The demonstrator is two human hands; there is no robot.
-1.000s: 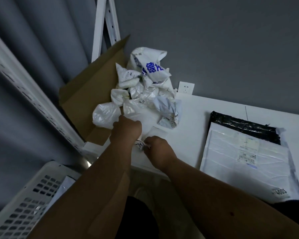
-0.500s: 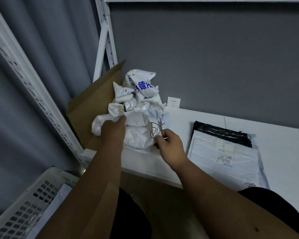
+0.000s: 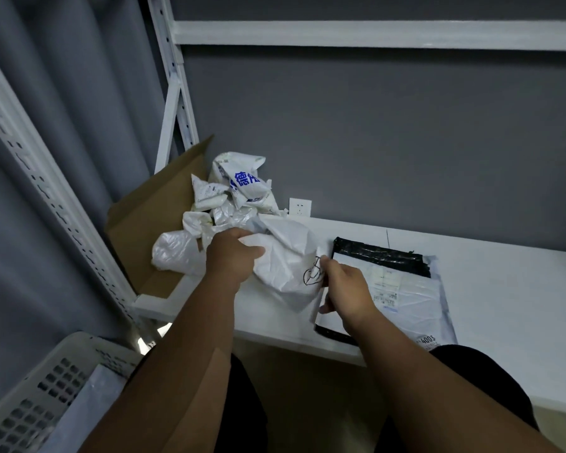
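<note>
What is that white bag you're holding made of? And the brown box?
The white bag looks like thin plastic film: it crumples into soft folds with a faint sheen. The brown box looks like matte cardboard, with a stiff, flat flap.

Flat parcel right; cardboard box left.

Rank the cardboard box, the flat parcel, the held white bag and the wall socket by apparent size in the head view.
Largest: cardboard box and flat parcel, about alike; the box is partly hidden.
Then: held white bag.
Smallest: wall socket.
</note>
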